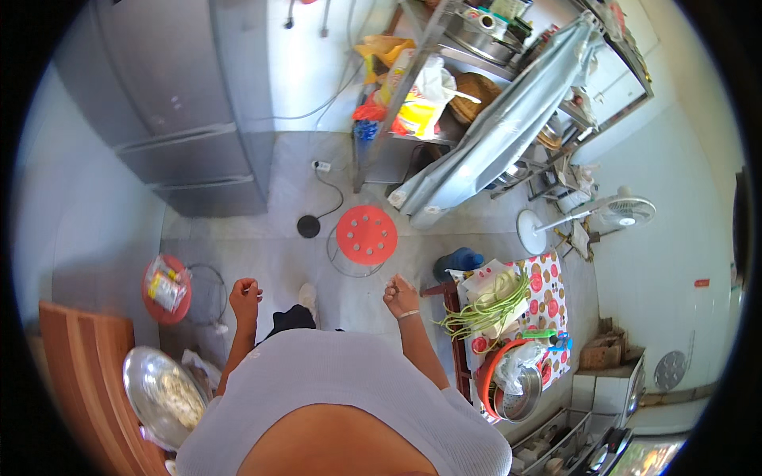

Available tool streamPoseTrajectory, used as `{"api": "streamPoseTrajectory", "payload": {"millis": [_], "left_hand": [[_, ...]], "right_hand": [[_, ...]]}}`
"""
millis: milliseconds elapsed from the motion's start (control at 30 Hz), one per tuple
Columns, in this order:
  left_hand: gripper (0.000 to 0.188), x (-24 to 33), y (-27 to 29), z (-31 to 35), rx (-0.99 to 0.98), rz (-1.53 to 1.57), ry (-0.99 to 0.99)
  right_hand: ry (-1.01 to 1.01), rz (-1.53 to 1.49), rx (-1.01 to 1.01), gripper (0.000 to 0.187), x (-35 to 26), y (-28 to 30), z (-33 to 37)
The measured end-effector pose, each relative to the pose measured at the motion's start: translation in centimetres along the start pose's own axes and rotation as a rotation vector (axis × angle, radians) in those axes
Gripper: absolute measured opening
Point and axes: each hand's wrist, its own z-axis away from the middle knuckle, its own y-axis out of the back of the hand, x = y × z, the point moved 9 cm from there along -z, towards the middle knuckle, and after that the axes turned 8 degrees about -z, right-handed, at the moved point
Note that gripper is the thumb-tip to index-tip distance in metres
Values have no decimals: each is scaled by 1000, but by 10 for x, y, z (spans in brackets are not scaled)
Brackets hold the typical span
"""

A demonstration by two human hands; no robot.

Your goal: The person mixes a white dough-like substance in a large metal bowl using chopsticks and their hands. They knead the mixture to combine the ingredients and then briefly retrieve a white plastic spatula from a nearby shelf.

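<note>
My left hand [246, 297] hangs in the air with its fingers curled in and nothing seen in them. It is nearest to a red round stool [184, 305] that carries clear plastic packets [167, 290]. On the other side, my right hand [402, 297], with a pale bracelet at the wrist, is loosely closed and also holds nothing visible. Ahead of it, a red stool [367, 235] with round holes in its seat stands on the floor. Long green beans [494, 303] lie on the table [536, 278] to the right, apart from my hand.
Beyond the beans are a red basin [490, 379] and a metal pot [521, 401]. A white fan [533, 232] and a curtained rack [496, 119] stand farther off. A grey fridge [171, 103] is at far left; a black disc with a cord [309, 227] lies on the floor.
</note>
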Motion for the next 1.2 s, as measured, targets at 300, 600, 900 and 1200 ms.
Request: {"api": "streamPoseTrajectory", "payload": {"millis": [300, 600, 900, 1200], "left_hand": [[10, 38, -186, -129, -277, 11, 42], [13, 199, -441, -156, -797, 51, -251], [43, 307, -750, -115, -1069, 552, 334], [23, 342, -866, -169, -725, 1071, 536]], "right_hand": [[156, -124, -12, 18, -143, -40, -108], [208, -127, 41, 13, -247, -52, -190], [-33, -76, -40, 14, -324, -14, -310], [-91, 28, 1, 12, -414, 51, -362]]}}
